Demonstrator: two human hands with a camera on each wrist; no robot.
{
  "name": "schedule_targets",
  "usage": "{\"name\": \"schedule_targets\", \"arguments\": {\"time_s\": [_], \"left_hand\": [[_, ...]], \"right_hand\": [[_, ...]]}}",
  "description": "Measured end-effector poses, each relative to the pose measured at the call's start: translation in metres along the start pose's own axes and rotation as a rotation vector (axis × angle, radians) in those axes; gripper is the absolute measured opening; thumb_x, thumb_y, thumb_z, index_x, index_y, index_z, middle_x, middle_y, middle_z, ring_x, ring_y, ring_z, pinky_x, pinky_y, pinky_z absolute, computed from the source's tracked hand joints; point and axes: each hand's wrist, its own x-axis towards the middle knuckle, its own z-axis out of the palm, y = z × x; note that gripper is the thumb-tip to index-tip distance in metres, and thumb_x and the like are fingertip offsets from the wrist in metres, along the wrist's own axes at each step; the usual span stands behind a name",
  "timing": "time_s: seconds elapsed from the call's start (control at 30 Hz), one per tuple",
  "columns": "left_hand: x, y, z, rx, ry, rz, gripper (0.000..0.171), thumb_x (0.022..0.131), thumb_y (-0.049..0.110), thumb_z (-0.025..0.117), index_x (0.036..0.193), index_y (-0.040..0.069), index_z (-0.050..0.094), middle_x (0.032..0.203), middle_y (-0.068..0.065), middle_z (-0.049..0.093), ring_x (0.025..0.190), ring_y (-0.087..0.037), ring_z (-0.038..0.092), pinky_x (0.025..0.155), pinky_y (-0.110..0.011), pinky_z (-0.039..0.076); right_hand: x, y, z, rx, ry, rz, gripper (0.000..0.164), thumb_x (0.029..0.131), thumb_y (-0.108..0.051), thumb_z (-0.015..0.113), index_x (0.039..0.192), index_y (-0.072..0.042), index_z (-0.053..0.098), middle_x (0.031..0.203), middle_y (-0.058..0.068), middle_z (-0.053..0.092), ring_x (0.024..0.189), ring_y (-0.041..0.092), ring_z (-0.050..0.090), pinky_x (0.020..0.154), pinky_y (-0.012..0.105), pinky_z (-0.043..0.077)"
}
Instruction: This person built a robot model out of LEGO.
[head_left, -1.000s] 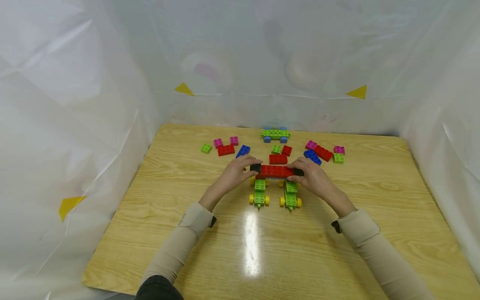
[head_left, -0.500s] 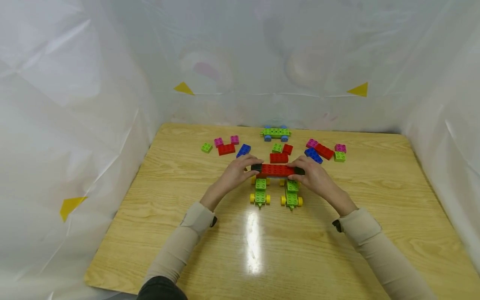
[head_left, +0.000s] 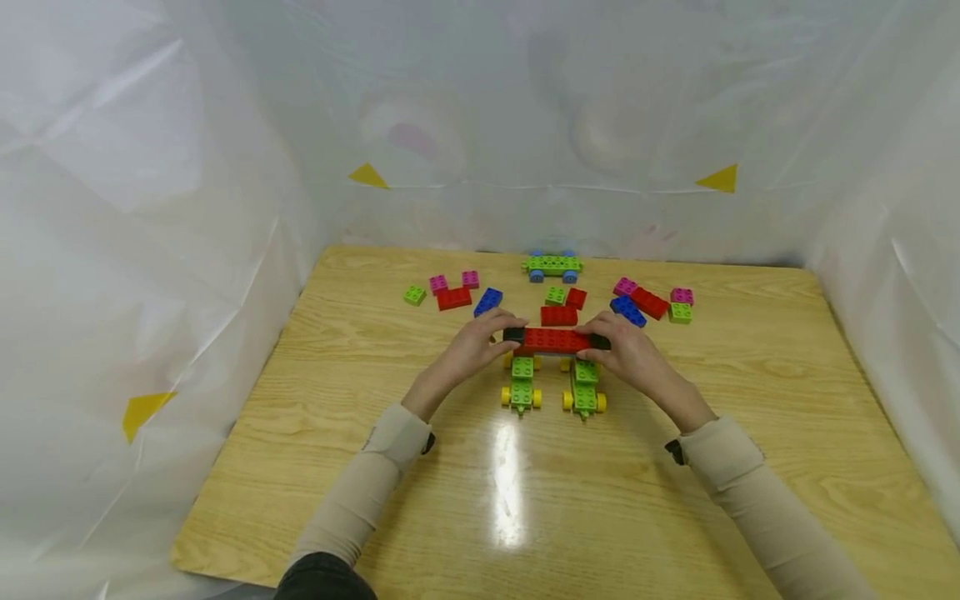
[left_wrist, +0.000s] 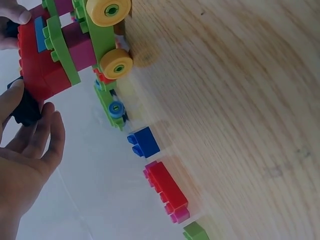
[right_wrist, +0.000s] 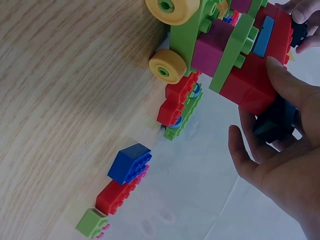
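Observation:
A toy-brick structure spans the middle of the table, topped by a long red beam [head_left: 555, 340]. Beneath it stand two green wheeled bases [head_left: 522, 393] with yellow wheels [left_wrist: 116, 64]; purple bricks [right_wrist: 214, 45], green bricks and a blue piece [right_wrist: 263, 37] show in the wrist views. My left hand [head_left: 474, 343] pinches a black brick [left_wrist: 26, 106] at the beam's left end. At the opposite end my right hand [head_left: 632, 357] curls round another black brick [right_wrist: 275, 120], its thumb against the red bricks. Palms and fingers partly hide both black bricks.
Behind the structure lie loose red bricks [head_left: 558, 316] and a green base with blue wheels [head_left: 552, 266]. Pink, red, blue and green bricks lie to the left [head_left: 453, 298] and right [head_left: 648, 303]. White sheeting [head_left: 525, 108] encloses the wooden table [head_left: 360, 367].

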Motion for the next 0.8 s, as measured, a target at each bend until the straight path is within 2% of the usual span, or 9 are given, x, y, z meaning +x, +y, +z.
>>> {"name": "schedule_targets", "arguments": {"time_s": [0.27, 0.5, 0.8], "left_hand": [[0.0009, -0.0037, 0.0082, 0.128, 0.041, 0.072, 0.038, 0.088, 0.008, 0.07, 0.125, 0.005, 0.061, 0.113, -0.008, 0.06, 0.107, -0.022, 0.057, 0.093, -0.031, 0.047], [0.0025, -0.0028, 0.0093, 0.123, 0.092, 0.098, 0.036, 0.087, 0.008, 0.071, 0.122, 0.004, 0.062, 0.11, -0.008, 0.061, 0.103, -0.021, 0.057, 0.09, -0.029, 0.049], [0.0029, -0.0021, 0.01, 0.135, 0.096, 0.108, 0.036, 0.087, 0.007, 0.071, 0.122, 0.003, 0.063, 0.112, -0.01, 0.061, 0.104, -0.022, 0.057, 0.091, -0.031, 0.049]], "right_hand": [[-0.0015, 0.0008, 0.0019, 0.01, -0.004, 0.004, 0.032, 0.082, -0.012, 0.077, 0.111, -0.002, 0.069, 0.101, 0.011, 0.061, 0.09, 0.026, 0.058, 0.079, 0.044, 0.051], [-0.0004, 0.0, 0.0003, 0.007, 0.023, -0.02, 0.031, 0.081, -0.011, 0.078, 0.11, -0.002, 0.07, 0.099, 0.011, 0.061, 0.088, 0.025, 0.057, 0.077, 0.043, 0.051], [-0.0005, -0.001, -0.0003, 0.007, 0.021, -0.017, 0.032, 0.081, -0.011, 0.077, 0.11, -0.001, 0.07, 0.099, 0.011, 0.061, 0.089, 0.025, 0.057, 0.077, 0.043, 0.051]]}}
